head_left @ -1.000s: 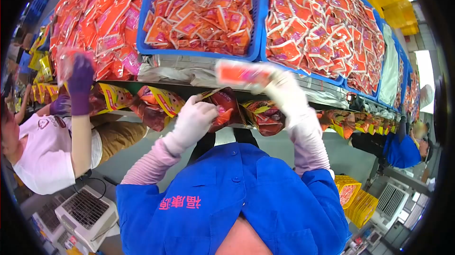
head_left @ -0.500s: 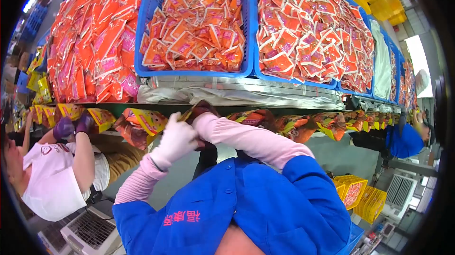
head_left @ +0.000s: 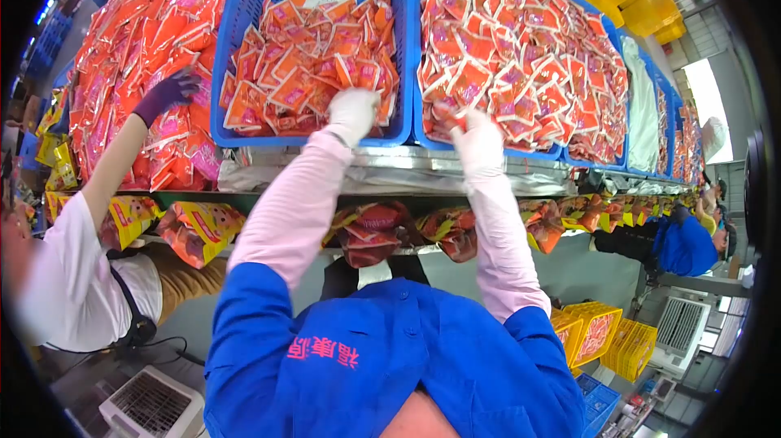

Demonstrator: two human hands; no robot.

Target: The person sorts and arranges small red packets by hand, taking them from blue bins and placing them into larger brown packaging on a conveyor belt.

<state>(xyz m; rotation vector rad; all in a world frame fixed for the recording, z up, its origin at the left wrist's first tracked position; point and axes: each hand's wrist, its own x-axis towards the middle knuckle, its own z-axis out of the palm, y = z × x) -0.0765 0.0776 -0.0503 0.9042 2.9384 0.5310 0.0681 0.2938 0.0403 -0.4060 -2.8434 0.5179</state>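
Observation:
My left hand (head_left: 354, 115), in a white glove, reaches into the middle blue crate (head_left: 311, 143). Its fingers dip among small orange-red packets (head_left: 285, 88) near the front right corner and are partly hidden. My right hand (head_left: 478, 145), also gloved, is at the front edge of the right-hand heap of red packets with white edges (head_left: 521, 72). A small red packet (head_left: 455, 122) shows between its blurred, curled fingers. Below my forearms, a bag (head_left: 373, 230) with red packets in its mouth stands in the row along the table's front edge.
On the left, a co-worker's purple-gloved hand (head_left: 169, 94) reaches onto a heap of larger red packets (head_left: 154, 39). Yellow bags (head_left: 199, 230) line the edge on both sides. Yellow crates (head_left: 598, 332) stand on the floor at right, a grey slatted unit (head_left: 152, 405) at lower left.
My hands have left the bag at the edge and moved up and apart, the left to the middle crate, the right to the right-hand heap. The co-worker's hand has reached onto the left heap.

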